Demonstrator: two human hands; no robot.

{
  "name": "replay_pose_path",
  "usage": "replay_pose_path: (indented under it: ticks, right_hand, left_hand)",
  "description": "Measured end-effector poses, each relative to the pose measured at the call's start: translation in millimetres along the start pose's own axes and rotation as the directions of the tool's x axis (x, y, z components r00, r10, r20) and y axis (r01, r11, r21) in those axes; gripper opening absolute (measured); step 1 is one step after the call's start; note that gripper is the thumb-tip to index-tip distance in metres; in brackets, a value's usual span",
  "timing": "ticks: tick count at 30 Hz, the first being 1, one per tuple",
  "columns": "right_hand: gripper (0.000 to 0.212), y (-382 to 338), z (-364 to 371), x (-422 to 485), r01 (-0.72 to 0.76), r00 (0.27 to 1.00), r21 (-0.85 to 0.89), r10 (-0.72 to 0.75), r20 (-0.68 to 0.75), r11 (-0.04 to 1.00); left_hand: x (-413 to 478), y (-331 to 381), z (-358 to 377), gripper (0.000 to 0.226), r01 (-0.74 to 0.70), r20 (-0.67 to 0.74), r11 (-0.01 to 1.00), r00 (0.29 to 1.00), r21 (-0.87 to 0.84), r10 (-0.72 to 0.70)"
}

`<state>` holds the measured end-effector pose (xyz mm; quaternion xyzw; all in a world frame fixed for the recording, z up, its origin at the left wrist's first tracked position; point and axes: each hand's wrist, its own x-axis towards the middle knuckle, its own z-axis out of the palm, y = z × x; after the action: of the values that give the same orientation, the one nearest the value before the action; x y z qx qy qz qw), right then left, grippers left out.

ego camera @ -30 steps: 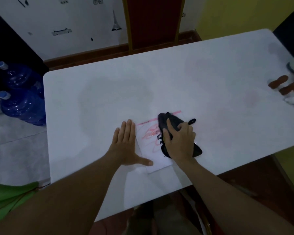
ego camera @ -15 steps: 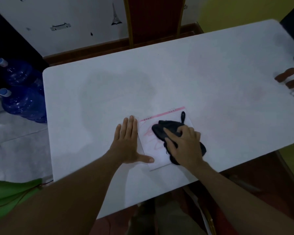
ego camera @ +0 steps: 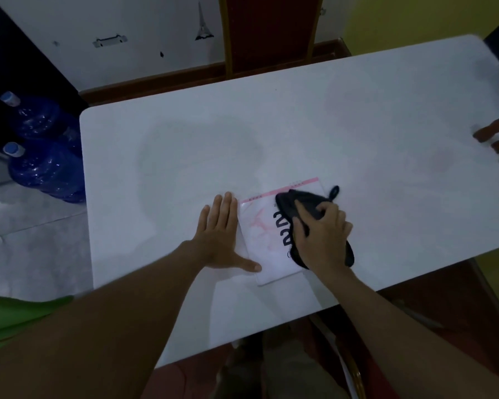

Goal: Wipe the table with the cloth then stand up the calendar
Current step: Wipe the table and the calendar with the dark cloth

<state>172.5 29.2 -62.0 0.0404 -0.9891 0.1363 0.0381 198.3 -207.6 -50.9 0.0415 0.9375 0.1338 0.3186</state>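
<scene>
The calendar [ego camera: 267, 243] lies flat on the white surface [ego camera: 300, 133], near the front edge and a little right of its middle, with a pink strip along its far edge, faint pink scribbles on its left half and large dark printed digits partly covered on its right half. Your right hand [ego camera: 321, 239] presses the dark cloth [ego camera: 303, 205] down onto the right part of the calendar; the fingers [ego camera: 303, 210] are bent over the bunched fabric and clamp it against the page, and a small loop of the cloth sticks out past the calendar's far right corner, while more of it shows under your wrist at the near right side. Your left hand [ego camera: 221, 233] lies flat and spread on the surface just beside the calendar's left edge, fingers straight and holding nothing, the thumb stretched along toward the calendar's near left part so its tip touches the sheet

Farther out, a faint damp-looking patch darkens the surface to the left of the hands. At the far right edge two reddish-brown oblong things [ego camera: 497, 136] rest on the surface; you cannot tell what they are. Behind the surface stands a chair [ego camera: 268, 33] with a dark red back. On the floor to the left sit two blue water jugs [ego camera: 41, 162], one behind the other
</scene>
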Motion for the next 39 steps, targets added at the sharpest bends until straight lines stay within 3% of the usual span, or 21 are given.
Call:
replay_pose_path:
  ticks: [2, 5, 7, 13, 18, 23, 28, 32, 34, 37, 39]
  right_hand:
    - [0.041, -24.8, 1.7, 2.8, -0.019, 1.000, 0.006, 0.019, 0.014, 1.000]
    - [0.045, -32.3, 3.5, -21.9, 0.281, 0.955, 0.030, -0.282, 0.091, 0.959]
    - [0.044, -17.0, 0.2, -33.6, 0.383, 0.917, 0.060, -0.387, 0.094, 0.922]
    - [0.048, -55.8, 6.4, 7.6, 0.112, 0.988, 0.010, -0.113, 0.105, 0.994]
    - [0.053, -42.1, 0.8, -3.7, 0.375, 0.910, -0.013, -0.366, 0.193, 0.927]
    - [0.057, -64.2, 5.5, 5.4, 0.218, 0.958, -0.028, -0.209, 0.199, 0.975]
    - [0.055, -51.3, 2.2, -3.9, 0.403, 0.889, -0.037, -0.381, 0.254, 0.914]
    - [0.055, -59.7, 4.7, 3.4, 0.272, 0.939, -0.030, -0.258, 0.228, 0.962]
    - [0.055, -56.4, 5.9, -3.8, 0.335, 0.916, -0.002, -0.325, 0.236, 0.942]
    - [0.052, -21.8, -0.1, -18.1, 0.554, 0.793, 0.091, -0.558, 0.243, 0.827]
    - [0.050, -6.9, -2.5, -11.8, 0.510, 0.830, 0.094, -0.518, 0.206, 0.855]
  left_hand:
    - [-1.0, -1.9, 2.0, 0.162, -0.022, -0.028, 1.000, 0.999, 0.002, 0.022]
    - [-7.0, -3.3, 8.0, 0.158, -0.053, -0.114, 0.999, 0.992, 0.010, 0.054]
    - [-7.5, -4.2, 10.8, 0.158, -0.052, -0.138, 0.998, 0.989, 0.026, 0.055]
    - [-4.2, -5.1, 11.5, 0.160, -0.049, -0.154, 0.998, 0.987, 0.025, 0.052]
    - [-4.4, -5.6, 12.8, 0.161, -0.055, -0.181, 0.998, 0.982, 0.026, 0.059]
    - [-3.1, -6.3, 12.9, 0.161, -0.056, -0.196, 0.998, 0.979, 0.007, 0.056]
    - [-4.1, -5.8, 12.6, 0.161, -0.054, -0.188, 0.998, 0.981, 0.017, 0.056]
    - [-3.9, -5.7, 12.2, 0.161, -0.053, -0.188, 0.998, 0.981, 0.016, 0.055]
    - [-3.8, -5.7, 12.4, 0.162, -0.055, -0.180, 0.998, 0.982, 0.031, 0.060]
    - [-2.9, -6.1, 13.0, 0.163, -0.065, -0.164, 0.997, 0.984, 0.047, 0.072]
    - [-2.8, -6.9, 12.9, 0.164, -0.064, -0.169, 0.997, 0.983, 0.034, 0.069]
